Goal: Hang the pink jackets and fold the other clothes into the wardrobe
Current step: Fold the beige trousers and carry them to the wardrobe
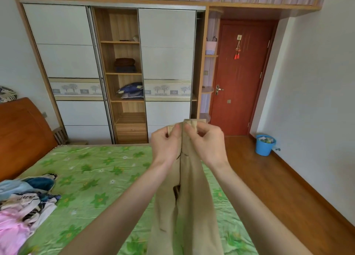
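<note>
Beige trousers [189,206] hang in front of me over the bed, held up by the waistband. My left hand [166,145] pinches the waistband's left part and my right hand [206,142] pinches its right part, thumbs close together. A pile of clothes [28,199] lies at the bed's left, with a pink jacket [11,229] at its near end. The wardrobe [167,62] stands behind the bed, its middle section open onto shelves holding folded dark clothes [124,64] and blue bedding [131,90].
The bed has a green flowered sheet [96,178] and a wooden headboard [21,135] on the left. A red door [242,78] is shut at the right of the wardrobe. A blue bucket [264,145] stands on the wooden floor by the right wall.
</note>
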